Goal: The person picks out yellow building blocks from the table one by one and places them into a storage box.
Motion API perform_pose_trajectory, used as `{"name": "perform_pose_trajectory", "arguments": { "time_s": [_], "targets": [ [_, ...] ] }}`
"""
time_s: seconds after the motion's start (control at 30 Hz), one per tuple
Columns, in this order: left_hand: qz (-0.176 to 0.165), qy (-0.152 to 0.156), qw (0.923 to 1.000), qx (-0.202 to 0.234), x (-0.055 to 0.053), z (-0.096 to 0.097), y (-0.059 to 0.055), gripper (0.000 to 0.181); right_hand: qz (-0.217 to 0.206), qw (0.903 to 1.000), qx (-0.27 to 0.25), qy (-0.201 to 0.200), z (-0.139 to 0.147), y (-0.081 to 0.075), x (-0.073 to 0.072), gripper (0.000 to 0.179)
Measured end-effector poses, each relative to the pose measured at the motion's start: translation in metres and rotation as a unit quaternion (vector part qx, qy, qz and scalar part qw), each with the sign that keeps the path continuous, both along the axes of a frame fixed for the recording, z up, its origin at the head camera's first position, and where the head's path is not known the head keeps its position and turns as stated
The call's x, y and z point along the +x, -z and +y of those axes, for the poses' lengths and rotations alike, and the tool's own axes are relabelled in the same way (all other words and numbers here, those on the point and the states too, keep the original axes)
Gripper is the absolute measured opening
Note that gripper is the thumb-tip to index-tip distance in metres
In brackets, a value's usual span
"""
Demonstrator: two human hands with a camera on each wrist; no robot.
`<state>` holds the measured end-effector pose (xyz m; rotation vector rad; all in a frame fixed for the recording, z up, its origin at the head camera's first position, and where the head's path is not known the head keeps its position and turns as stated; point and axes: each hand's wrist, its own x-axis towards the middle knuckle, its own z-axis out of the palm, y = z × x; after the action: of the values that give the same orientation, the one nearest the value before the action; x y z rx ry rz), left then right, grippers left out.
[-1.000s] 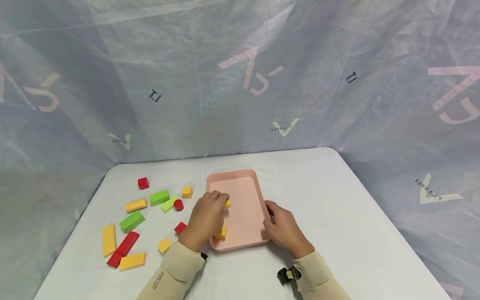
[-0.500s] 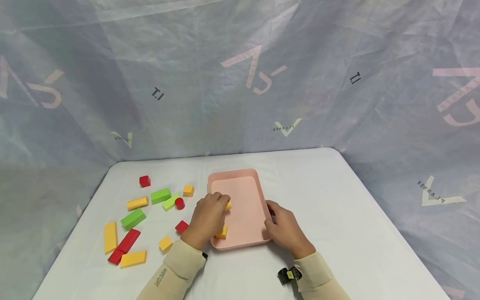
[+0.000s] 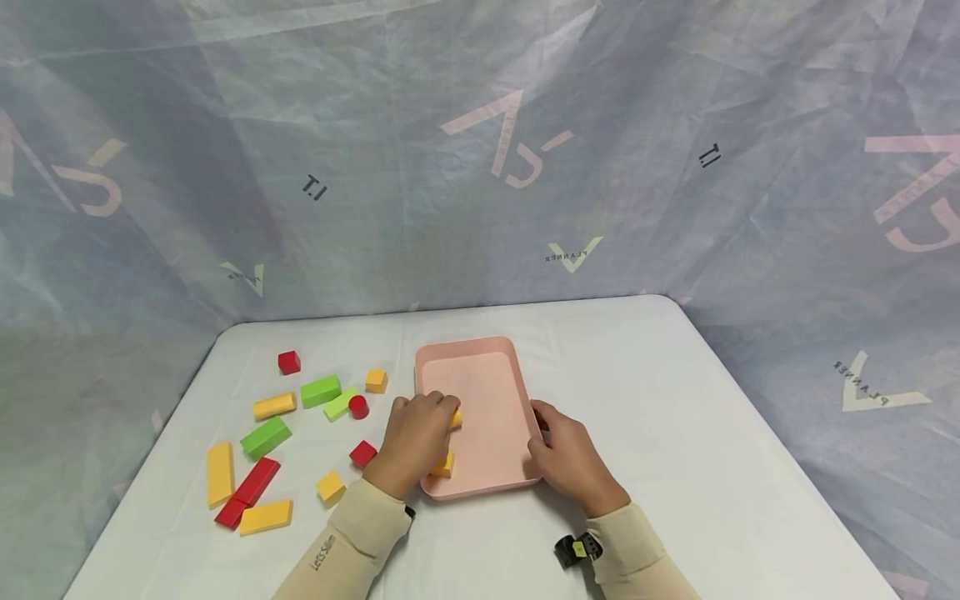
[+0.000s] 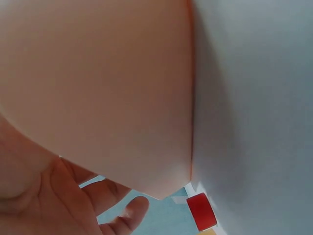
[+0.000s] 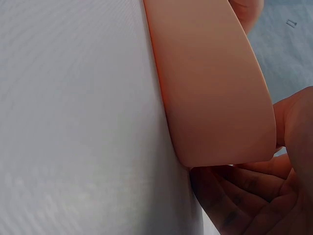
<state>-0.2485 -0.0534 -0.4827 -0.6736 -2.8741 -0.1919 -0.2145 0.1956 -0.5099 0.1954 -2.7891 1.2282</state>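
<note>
A shallow pink tray (image 3: 487, 417) lies on the white table in the head view. Over its left rim reaches my left hand (image 3: 420, 433), pinching a yellow toy block (image 3: 456, 419) near the tray floor; most of that block is hidden by the fingers. A second yellow block (image 3: 445, 465) sits in the tray's near left corner, partly behind the same hand. At the right side, my right hand (image 3: 570, 454) grips the rim, thumb inside. In the right wrist view its fingers (image 5: 254, 191) curl against the outside of the tray wall (image 5: 215, 98).
To the left are scattered loose blocks: a red cube (image 3: 288, 362), a green block (image 3: 321, 391), a red cylinder (image 3: 358, 407), a long red block (image 3: 257, 482), a yellow cube (image 3: 331, 488) and several others. A printed grey cloth (image 3: 480, 208) hangs behind the table.
My left hand has shifted slightly toward the near side of the tray, along with the yellow block. The right hand and the tray stay in place.
</note>
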Motion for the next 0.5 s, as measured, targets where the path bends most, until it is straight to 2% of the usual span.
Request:
{"name": "perform_pose_trajectory", "arguments": {
  "time_s": [0.5],
  "targets": [
    [-0.021,-0.005,0.9997,-0.011,-0.001,0.0012,0.0034,0.03,0.0,1.0,-0.001,-0.001,-0.0003,0.0,-0.0001,0.052]
  ]
}}
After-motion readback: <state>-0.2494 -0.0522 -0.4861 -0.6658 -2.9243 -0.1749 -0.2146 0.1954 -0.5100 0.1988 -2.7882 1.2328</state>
